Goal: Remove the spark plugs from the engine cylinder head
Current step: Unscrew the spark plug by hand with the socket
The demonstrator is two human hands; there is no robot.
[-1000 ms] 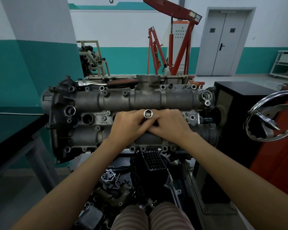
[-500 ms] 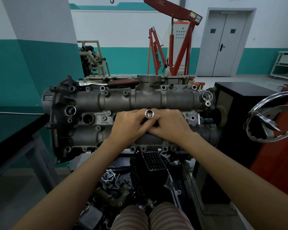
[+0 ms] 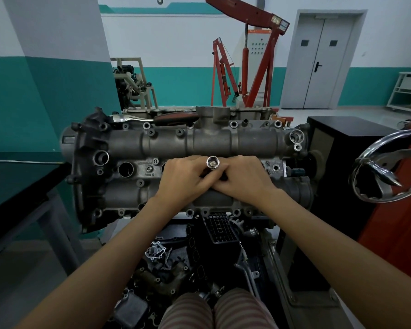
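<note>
Against the teal workshop wall, both the left hand and right hand pinch the socket over the engine head; best kept straight while turning.

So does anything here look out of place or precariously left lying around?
One thing: a ratchet wrench lies loose along the far top edge of the cylinder head, where a knock might send it off. Otherwise nothing looks spilled or broken. Both hands, left hand and right hand, grip the socket tool at the middle.
</note>
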